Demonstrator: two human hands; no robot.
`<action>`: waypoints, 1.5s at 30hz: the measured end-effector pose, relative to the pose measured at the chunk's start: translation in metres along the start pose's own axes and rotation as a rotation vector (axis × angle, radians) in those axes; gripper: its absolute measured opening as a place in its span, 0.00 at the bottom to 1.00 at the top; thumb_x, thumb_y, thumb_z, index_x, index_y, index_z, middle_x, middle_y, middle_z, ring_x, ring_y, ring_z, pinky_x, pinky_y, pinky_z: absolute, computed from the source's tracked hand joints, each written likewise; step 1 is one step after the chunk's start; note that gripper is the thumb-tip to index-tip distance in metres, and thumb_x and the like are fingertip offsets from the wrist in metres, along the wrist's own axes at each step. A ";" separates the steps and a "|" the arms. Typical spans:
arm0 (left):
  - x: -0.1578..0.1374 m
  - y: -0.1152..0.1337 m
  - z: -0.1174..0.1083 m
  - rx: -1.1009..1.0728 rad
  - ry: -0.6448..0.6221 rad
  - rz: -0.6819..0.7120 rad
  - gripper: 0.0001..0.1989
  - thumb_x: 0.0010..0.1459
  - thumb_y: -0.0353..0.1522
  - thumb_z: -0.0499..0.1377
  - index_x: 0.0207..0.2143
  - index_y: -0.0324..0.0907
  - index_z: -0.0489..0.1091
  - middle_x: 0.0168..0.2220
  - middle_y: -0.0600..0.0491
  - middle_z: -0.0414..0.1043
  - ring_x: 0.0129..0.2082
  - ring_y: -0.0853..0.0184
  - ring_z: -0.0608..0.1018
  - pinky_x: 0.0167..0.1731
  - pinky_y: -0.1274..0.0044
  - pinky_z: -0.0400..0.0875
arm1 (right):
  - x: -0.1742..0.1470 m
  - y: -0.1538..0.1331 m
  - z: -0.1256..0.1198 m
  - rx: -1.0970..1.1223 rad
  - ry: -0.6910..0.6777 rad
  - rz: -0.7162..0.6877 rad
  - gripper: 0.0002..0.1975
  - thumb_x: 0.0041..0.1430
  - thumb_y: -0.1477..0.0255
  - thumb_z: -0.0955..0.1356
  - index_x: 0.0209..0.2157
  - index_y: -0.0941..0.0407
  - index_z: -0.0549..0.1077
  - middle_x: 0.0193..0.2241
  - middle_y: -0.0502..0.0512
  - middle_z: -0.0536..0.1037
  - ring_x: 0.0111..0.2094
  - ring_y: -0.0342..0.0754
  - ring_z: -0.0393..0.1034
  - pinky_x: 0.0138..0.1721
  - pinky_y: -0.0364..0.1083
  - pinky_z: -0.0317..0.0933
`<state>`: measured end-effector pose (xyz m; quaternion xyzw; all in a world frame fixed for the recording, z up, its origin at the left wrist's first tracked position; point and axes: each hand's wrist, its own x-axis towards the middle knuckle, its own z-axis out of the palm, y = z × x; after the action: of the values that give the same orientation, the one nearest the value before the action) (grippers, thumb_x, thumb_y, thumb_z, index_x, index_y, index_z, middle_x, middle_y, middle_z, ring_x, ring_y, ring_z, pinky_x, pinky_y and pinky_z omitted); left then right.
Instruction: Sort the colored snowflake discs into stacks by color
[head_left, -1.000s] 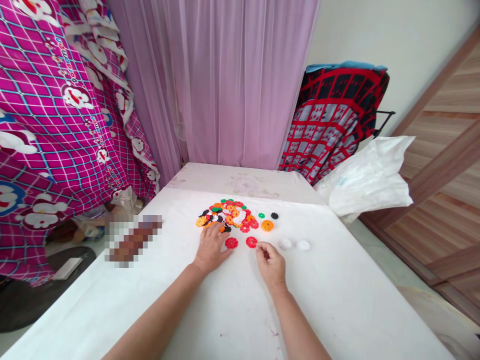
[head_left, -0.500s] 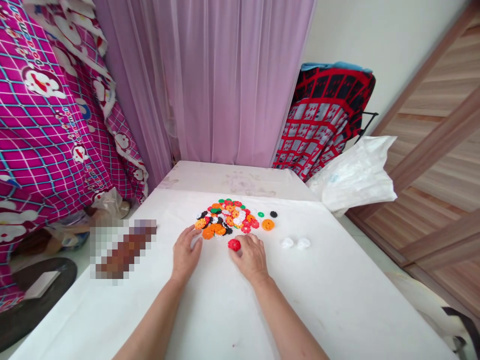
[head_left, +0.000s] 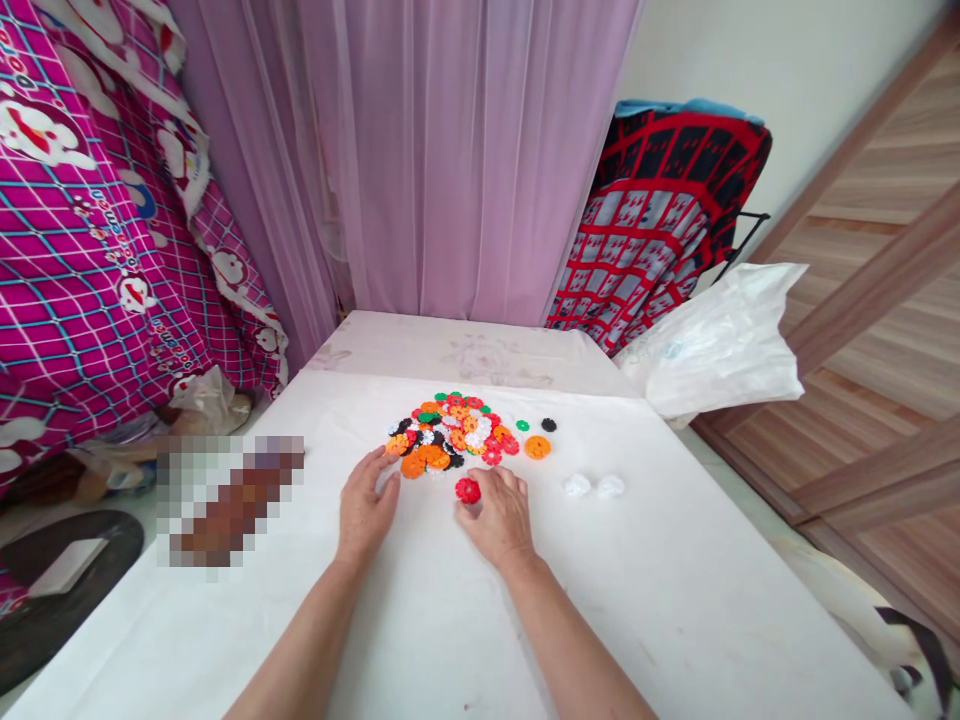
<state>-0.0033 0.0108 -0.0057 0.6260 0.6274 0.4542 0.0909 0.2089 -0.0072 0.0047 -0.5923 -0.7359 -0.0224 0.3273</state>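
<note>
On the white table (head_left: 675, 600), the right hand (head_left: 499, 515) pinches a red disc (head_left: 467, 490); the left hand (head_left: 366, 503) rests released.

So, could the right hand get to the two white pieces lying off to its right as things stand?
Probably yes. The right hand rests by a red piece, and the white pieces lie apart from the pile, to its right on the white table, with only bare surface between.

Single head-worn view, forward and down over table (head_left: 675, 600).
</note>
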 end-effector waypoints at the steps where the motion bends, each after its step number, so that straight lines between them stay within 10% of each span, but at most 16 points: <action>1: 0.000 0.000 0.000 0.003 -0.005 -0.001 0.15 0.58 0.38 0.52 0.44 0.46 0.72 0.53 0.50 0.72 0.52 0.59 0.74 0.54 0.64 0.67 | 0.000 -0.001 0.000 -0.003 -0.003 0.005 0.13 0.48 0.72 0.68 0.39 0.53 0.72 0.35 0.54 0.77 0.44 0.54 0.64 0.45 0.51 0.53; 12: 0.002 0.003 0.000 0.028 -0.069 0.051 0.14 0.56 0.36 0.53 0.42 0.47 0.73 0.52 0.51 0.73 0.51 0.60 0.75 0.54 0.65 0.68 | 0.001 0.007 -0.002 0.110 0.150 0.058 0.18 0.47 0.73 0.68 0.43 0.54 0.69 0.38 0.54 0.76 0.43 0.52 0.65 0.47 0.52 0.56; 17: 0.001 0.000 0.001 -0.006 -0.053 0.076 0.14 0.58 0.38 0.52 0.42 0.47 0.73 0.51 0.50 0.74 0.51 0.60 0.75 0.54 0.66 0.68 | -0.005 0.047 -0.013 0.243 0.332 0.314 0.19 0.49 0.66 0.68 0.44 0.54 0.67 0.39 0.56 0.76 0.37 0.50 0.69 0.41 0.51 0.62; 21: 0.000 -0.002 0.001 -0.034 -0.062 0.081 0.14 0.58 0.39 0.52 0.43 0.47 0.73 0.51 0.50 0.74 0.52 0.60 0.74 0.54 0.66 0.68 | -0.012 0.067 -0.010 0.329 0.264 0.457 0.22 0.48 0.64 0.69 0.45 0.55 0.67 0.37 0.55 0.77 0.32 0.49 0.71 0.37 0.51 0.65; 45: -0.002 0.004 -0.004 -0.041 -0.093 0.122 0.14 0.60 0.38 0.53 0.44 0.46 0.72 0.51 0.48 0.73 0.52 0.60 0.74 0.53 0.64 0.69 | -0.006 0.052 -0.014 -0.057 -0.002 0.295 0.19 0.50 0.68 0.66 0.45 0.55 0.72 0.39 0.56 0.78 0.42 0.53 0.68 0.44 0.50 0.58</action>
<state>-0.0027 0.0064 -0.0021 0.6814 0.5739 0.4420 0.1049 0.2616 -0.0030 -0.0057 -0.7031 -0.6403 0.0057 0.3093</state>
